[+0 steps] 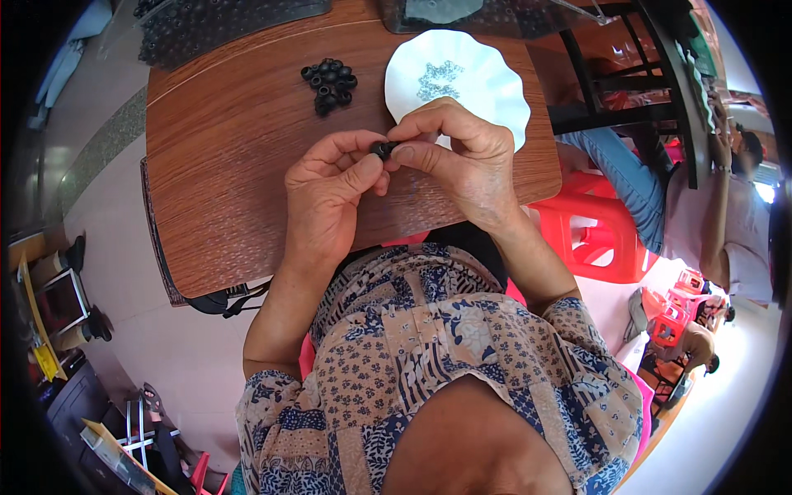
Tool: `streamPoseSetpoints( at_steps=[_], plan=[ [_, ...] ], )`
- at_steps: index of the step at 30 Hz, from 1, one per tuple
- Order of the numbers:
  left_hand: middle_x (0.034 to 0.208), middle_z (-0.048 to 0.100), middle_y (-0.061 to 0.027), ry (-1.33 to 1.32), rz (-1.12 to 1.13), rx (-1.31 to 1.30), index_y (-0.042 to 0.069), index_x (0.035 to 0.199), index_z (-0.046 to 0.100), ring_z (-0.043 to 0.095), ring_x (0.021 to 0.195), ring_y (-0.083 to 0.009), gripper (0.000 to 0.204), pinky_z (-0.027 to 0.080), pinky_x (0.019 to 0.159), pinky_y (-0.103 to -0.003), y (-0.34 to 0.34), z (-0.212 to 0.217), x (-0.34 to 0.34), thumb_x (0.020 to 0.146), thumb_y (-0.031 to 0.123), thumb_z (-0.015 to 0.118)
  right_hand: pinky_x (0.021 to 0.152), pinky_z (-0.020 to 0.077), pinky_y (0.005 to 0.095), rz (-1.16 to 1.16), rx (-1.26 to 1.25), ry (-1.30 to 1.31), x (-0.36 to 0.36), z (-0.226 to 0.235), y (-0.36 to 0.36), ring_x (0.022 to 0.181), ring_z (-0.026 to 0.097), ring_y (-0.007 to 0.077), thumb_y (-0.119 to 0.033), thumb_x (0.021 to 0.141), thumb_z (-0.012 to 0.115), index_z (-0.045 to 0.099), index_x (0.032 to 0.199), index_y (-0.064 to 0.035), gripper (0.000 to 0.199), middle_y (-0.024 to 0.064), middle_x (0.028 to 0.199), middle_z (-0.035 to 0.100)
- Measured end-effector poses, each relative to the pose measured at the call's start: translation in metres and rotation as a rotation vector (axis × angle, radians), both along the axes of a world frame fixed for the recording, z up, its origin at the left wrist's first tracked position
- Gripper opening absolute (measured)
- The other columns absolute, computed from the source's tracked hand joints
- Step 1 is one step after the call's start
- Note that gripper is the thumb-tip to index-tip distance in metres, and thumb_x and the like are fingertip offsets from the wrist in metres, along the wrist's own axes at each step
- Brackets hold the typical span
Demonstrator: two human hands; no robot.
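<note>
My left hand [332,183] pinches a small black ring-like part [380,149] between thumb and fingertips, above the wooden table. From the other side, the thumb and index finger of my right hand [464,155] close together at the same part. Whether the right fingertips also hold a tiny piece is hidden. Beyond my hands lies a loose pile of similar black hollow parts [330,81]. To its right stands a white scalloped plate [499,95], partly behind my right hand, with a cluster of tiny shiny pieces [439,81] on it.
The brown wooden table [223,165] carries a bin of many black parts [223,29] at its far left edge. Another clear container [462,12] stands at the far right. A red plastic stool [598,223] and a seated person in jeans [623,177] are to the right.
</note>
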State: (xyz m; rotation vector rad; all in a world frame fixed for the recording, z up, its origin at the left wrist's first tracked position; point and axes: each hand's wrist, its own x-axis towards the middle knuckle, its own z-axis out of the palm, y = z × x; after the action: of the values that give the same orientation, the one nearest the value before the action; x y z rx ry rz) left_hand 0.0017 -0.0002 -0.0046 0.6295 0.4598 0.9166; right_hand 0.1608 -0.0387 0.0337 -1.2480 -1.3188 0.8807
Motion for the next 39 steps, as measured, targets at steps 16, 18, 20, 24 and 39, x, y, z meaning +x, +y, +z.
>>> streamPoseSetpoints(
  at_steps=[16,18,20,24,39],
  plan=[
    [0.082,0.066,-0.0071,0.123,0.063,0.046,-0.004,0.100,0.063,0.059,0.068,-0.0099,0.020,0.050,0.063,-0.020,-0.006,-0.002,0.004,0.081,-0.001,0.067,0.069,0.0467,0.0242,-0.035,0.114,-0.246,0.002,-0.002,-0.006,0.080,0.058,0.0150,0.009,0.067,0.071,0.068,0.086,0.0012,0.020,0.0071,0.084,0.063],
    [0.081,0.066,-0.0076,0.139,0.064,0.056,-0.004,0.100,0.063,0.060,0.067,-0.0101,0.020,0.050,0.062,-0.020,-0.008,-0.002,0.005,0.081,-0.001,0.067,0.068,0.0467,0.0245,-0.047,0.133,-0.283,0.000,0.000,-0.008,0.079,0.058,0.0153,0.010,0.068,0.071,0.068,0.086,0.0012,0.020,0.0072,0.084,0.063],
    [0.081,0.066,-0.0080,0.126,0.059,0.045,-0.004,0.100,0.063,0.060,0.067,-0.0102,0.020,0.050,0.062,-0.020,-0.009,-0.002,0.006,0.081,0.000,0.067,0.067,0.0467,0.0247,-0.062,0.151,-0.321,-0.001,0.001,-0.011,0.079,0.057,0.0156,0.010,0.068,0.070,0.068,0.086,0.0013,0.020,0.0073,0.084,0.063],
    [0.081,0.066,-0.0089,0.147,0.039,0.032,-0.004,0.100,0.063,0.060,0.068,-0.0107,0.020,0.049,0.062,-0.020,-0.012,0.002,0.008,0.081,0.001,0.067,0.067,0.0465,0.0248,-0.089,0.178,-0.359,0.000,-0.002,-0.015,0.079,0.057,0.0158,0.010,0.069,0.069,0.068,0.088,0.0013,0.021,0.0079,0.086,0.062],
    [0.084,0.066,-0.0094,0.067,0.015,-0.061,-0.006,0.099,0.062,0.060,0.071,-0.0110,0.017,0.048,0.065,-0.021,-0.012,0.000,0.018,0.083,0.000,0.064,0.069,0.0470,0.0265,-0.193,0.228,-0.445,-0.003,-0.004,-0.023,0.084,0.057,0.0192,0.010,0.067,0.070,0.066,0.094,0.0031,0.028,0.0103,0.091,0.062]
  ],
)
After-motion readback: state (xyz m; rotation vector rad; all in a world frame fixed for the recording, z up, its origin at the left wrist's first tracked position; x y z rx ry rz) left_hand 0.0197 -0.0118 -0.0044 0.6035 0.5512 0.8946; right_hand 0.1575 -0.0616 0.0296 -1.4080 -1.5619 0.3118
